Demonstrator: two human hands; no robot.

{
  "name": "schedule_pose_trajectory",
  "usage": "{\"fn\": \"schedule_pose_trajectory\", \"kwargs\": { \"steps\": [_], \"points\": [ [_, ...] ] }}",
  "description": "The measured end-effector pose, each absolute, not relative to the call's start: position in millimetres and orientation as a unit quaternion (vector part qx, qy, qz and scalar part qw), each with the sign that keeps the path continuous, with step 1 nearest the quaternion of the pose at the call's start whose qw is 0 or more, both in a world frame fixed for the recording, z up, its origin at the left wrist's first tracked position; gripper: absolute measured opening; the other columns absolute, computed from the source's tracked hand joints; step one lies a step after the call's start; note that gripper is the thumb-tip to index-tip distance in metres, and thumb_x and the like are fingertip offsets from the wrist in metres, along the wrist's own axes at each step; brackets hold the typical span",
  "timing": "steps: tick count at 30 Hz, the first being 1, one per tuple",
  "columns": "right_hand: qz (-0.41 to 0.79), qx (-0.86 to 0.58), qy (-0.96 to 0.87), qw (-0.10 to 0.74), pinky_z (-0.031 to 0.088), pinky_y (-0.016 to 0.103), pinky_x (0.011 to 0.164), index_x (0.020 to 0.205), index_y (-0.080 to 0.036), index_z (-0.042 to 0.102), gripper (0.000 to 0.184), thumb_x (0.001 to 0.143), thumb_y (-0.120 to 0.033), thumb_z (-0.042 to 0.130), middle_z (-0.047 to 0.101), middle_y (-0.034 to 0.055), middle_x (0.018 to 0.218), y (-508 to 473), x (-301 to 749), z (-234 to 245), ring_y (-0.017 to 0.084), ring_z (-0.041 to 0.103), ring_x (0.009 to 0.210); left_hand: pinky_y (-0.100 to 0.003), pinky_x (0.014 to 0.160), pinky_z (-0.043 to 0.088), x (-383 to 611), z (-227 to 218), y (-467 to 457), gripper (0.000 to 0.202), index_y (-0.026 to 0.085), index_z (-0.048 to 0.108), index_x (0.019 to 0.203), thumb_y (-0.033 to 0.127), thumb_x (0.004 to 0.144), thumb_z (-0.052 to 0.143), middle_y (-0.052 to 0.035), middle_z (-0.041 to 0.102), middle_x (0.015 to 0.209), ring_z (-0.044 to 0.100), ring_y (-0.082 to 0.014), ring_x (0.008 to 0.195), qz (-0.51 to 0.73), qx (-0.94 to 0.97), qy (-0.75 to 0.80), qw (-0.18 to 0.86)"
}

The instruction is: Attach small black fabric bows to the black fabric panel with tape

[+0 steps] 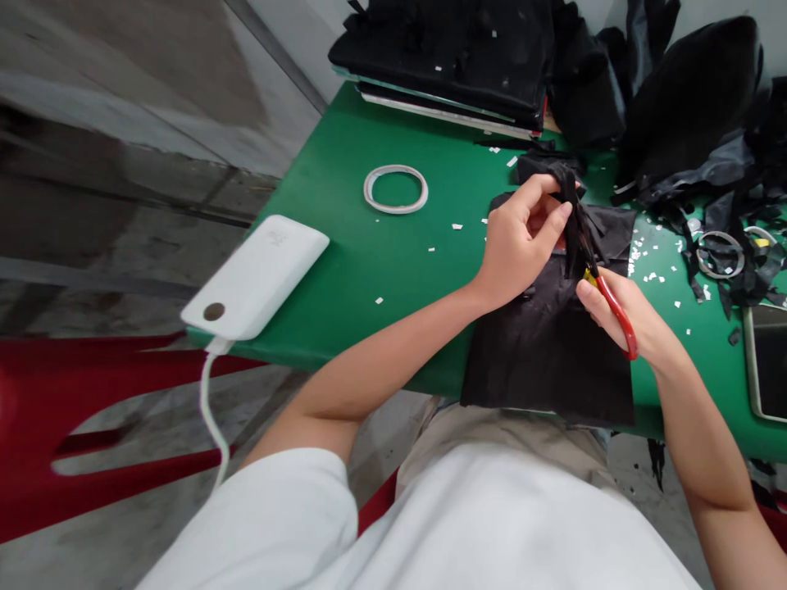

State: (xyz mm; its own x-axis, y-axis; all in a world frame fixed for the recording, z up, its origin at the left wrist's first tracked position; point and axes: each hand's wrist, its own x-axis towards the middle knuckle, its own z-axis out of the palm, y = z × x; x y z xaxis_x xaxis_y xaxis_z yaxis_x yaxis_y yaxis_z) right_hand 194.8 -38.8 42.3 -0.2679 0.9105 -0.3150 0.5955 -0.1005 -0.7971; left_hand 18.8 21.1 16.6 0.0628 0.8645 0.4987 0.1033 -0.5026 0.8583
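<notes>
My left hand (521, 238) is closed, pinching a bunch of black fabric strips (571, 215) that stick up above the green table (344, 246). Just to its right, my right hand (620, 315) grips red-handled scissors (615, 311), whose blades meet the strips near their base. Under both hands a flat black fabric piece (547, 352) lies on the table and hangs over its near edge.
A white power bank (258, 277) with a cable rests at the table's left corner. A white tape ring (395, 188) lies further back. Black fabric stacks (455, 49) and scraps (725, 164) fill the far side. Small white bits dot the surface. A red chair (92, 410) stands at left.
</notes>
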Motion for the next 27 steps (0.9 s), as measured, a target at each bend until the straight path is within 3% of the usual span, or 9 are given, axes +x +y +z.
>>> {"fn": "schedule_pose_trajectory", "kwargs": {
  "steps": [13,23,27],
  "points": [
    [0.568,-0.492,-0.613,0.244,0.04,0.028,0.057,0.079,-0.022,0.05,0.058,0.087,-0.08,0.044,0.044,-0.0015,0.068,-42.4,194.7,34.4,0.013,0.041,0.061,-0.026,0.067,0.058,22.7,10.5,13.8,0.036,0.025,0.052,0.115,0.057,0.099,0.044,0.0022,0.062,0.077,0.069,-0.0122,0.069,0.569,0.651,0.391,0.314],
    [0.549,-0.517,-0.617,0.224,0.039,0.029,0.054,0.074,-0.022,0.048,0.068,0.08,-0.089,0.04,0.048,-0.0005,0.062,-40.0,192.1,46.1,0.013,0.044,0.057,-0.026,0.064,0.053,27.1,10.8,8.6,0.039,0.026,0.054,0.114,0.06,0.096,0.047,0.0021,0.058,0.074,0.066,-0.0131,0.07,0.569,0.646,0.383,0.335],
    [0.59,-0.509,-0.584,0.229,0.036,0.028,0.05,0.07,-0.023,0.042,0.068,0.075,-0.09,0.044,0.04,-0.0031,0.06,-40.3,189.2,46.8,0.011,0.038,0.053,-0.025,0.063,0.052,26.3,12.6,8.3,0.039,0.026,0.053,0.117,0.06,0.097,0.046,0.0018,0.058,0.075,0.065,-0.0123,0.067,0.57,0.645,0.383,0.335]
  ]
}}
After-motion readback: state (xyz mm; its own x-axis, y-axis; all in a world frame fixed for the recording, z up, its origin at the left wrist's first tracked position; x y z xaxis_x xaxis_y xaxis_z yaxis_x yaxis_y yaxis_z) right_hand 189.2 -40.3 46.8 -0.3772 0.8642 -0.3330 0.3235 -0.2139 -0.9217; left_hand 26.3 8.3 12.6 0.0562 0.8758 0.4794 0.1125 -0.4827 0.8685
